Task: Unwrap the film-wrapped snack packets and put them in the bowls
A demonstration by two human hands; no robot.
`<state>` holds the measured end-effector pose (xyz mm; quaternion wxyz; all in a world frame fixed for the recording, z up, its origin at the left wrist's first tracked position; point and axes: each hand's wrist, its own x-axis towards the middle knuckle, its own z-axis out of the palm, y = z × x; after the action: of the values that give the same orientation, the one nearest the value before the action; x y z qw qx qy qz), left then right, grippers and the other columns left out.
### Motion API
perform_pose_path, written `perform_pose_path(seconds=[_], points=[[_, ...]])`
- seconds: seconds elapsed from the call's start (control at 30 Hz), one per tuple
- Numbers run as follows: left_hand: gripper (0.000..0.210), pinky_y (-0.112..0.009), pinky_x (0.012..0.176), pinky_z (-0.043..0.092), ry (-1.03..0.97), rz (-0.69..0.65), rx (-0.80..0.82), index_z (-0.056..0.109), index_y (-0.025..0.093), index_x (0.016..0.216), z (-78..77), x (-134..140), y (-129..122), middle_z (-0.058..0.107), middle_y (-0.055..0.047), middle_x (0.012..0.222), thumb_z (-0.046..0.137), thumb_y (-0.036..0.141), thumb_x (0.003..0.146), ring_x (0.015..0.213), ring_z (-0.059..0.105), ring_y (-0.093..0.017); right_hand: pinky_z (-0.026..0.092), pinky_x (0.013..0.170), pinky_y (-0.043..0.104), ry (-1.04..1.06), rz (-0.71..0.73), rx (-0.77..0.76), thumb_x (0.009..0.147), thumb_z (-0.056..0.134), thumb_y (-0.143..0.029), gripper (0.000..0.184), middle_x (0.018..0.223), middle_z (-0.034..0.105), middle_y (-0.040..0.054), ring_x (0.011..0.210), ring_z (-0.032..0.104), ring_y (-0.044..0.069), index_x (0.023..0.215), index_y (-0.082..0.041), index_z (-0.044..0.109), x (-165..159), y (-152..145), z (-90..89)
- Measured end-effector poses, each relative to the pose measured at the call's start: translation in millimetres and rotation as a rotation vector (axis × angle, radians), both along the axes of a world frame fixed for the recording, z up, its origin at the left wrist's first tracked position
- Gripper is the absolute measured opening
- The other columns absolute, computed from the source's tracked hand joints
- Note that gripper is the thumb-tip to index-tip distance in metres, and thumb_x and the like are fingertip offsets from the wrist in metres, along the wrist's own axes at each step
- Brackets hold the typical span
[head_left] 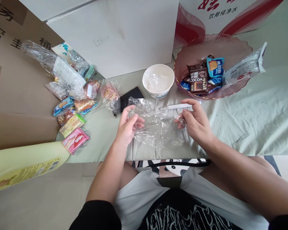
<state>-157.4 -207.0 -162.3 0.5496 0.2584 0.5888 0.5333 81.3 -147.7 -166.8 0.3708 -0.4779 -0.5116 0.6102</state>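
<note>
A crinkled clear plastic bag (158, 127) stretches between my two hands above the cloth. My left hand (128, 124) pinches its left side, thumb against the fingers. On the other side my right hand (194, 119) is closed on the right edge of the bag, with the index finger raised. Just behind the right fingers lies a thin white pen-like stick (176, 106), partly under the plastic. Beyond the bag stands a white paper bowl (147, 83) with clear plastic film inside. A dark phone (131, 95) lies flat behind my left hand, partly covered by plastic.
A pink ribbed glass bowl (233, 44) at the back right holds several wrapped snacks and a silvery pouch. Wrapped snacks (73, 126) pile up at the left, near a yellow bottle (26, 164). White (134, 35) and brown cardboard boxes (19, 86) wall the back and left.
</note>
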Motion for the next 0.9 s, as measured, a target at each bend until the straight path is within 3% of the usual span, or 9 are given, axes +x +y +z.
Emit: perform_pose_path(seconds=[0.17,0.33,0.47,0.53,0.6,0.67,0.77,0.9], points=[[0.056,-0.017,0.047,0.045,0.032,0.047,0.005,0.051,0.026,0.119,-1.2,0.3,1.3,0.07,0.006,0.065,0.081,0.046,0.076,0.051,0.065,-0.011,0.048,0.052,0.031,-0.008,0.019,0.027,0.099,0.047,-0.03,0.017,0.067,0.065,-0.0038,0.048,0.058,0.014,0.114,-0.029,0.054,-0.1,-1.4,-0.5],[0.064,-0.018,0.05,0.048,0.001,0.029,0.017,0.049,0.027,0.129,-2.6,-2.6,0.8,0.07,0.005,0.068,0.079,0.051,0.077,0.053,0.067,-0.012,0.047,0.049,0.029,-0.02,0.038,0.046,0.097,0.052,-0.036,0.014,0.066,0.064,-0.0039,0.048,0.055,0.012,0.105,-0.026,0.059,-1.2,-1.7,0.5],[0.09,-0.021,0.052,0.05,-0.059,-0.074,0.025,0.035,0.033,0.149,0.9,-4.4,-2.2,0.075,0.001,0.081,0.083,0.05,0.074,0.059,0.071,-0.015,0.047,0.048,0.029,-0.013,0.006,0.044,0.098,0.052,-0.04,0.016,0.07,0.065,-0.0029,0.046,0.055,0.012,0.105,-0.027,0.059,-0.9,-1.1,0.0],[0.101,-0.019,0.046,0.045,-0.064,-0.155,-0.014,0.022,0.038,0.156,2.7,-3.6,-4.8,0.077,-0.001,0.088,0.084,0.042,0.076,0.055,0.07,-0.014,0.048,0.048,0.03,0.008,-0.018,0.052,0.098,0.053,-0.042,0.019,0.075,0.066,-0.0027,0.046,0.055,0.012,0.11,-0.028,0.055,-0.4,-0.7,0.4],[0.099,-0.018,0.039,0.037,-0.046,-0.19,-0.035,0.019,0.042,0.157,3.3,-2.2,-7.0,0.078,-0.001,0.09,0.081,0.038,0.08,0.044,0.062,-0.009,0.049,0.049,0.03,0.025,-0.015,0.058,0.094,0.059,-0.042,0.027,0.076,0.067,-0.0034,0.046,0.056,0.012,0.116,-0.029,0.051,0.0,-0.5,1.8],[0.088,-0.019,0.035,0.031,-0.014,-0.141,-0.018,0.026,0.043,0.154,2.6,-1.7,-7.7,0.078,-0.001,0.09,0.078,0.039,0.083,0.035,0.049,-0.005,0.049,0.049,0.03,0.017,0.008,0.047,0.091,0.064,-0.04,0.034,0.071,0.066,-0.0044,0.046,0.058,0.013,0.119,-0.028,0.05,0.1,-0.4,3.8],[0.071,-0.019,0.034,0.027,0.038,0.025,0.033,0.042,0.043,0.144,1.0,-4.1,-5.1,0.077,0.0,0.088,0.077,0.039,0.083,0.031,0.036,-0.002,0.048,0.049,0.03,-0.01,0.005,0.023,0.091,0.063,-0.036,0.03,0.064,0.066,-0.005,0.044,0.058,0.014,0.117,-0.027,0.053,0.0,0.0,6.4],[0.053,-0.018,0.036,0.023,0.091,0.222,0.092,0.054,0.035,0.127,0.7,-10.9,0.6,0.071,0.006,0.069,0.079,0.041,0.081,0.032,0.035,-0.002,0.047,0.047,0.027,-0.018,-0.066,0.038,0.091,0.061,-0.036,0.021,0.063,0.066,-0.0042,0.042,0.056,0.011,0.109,-0.026,0.058,0.0,2.4,7.1]])
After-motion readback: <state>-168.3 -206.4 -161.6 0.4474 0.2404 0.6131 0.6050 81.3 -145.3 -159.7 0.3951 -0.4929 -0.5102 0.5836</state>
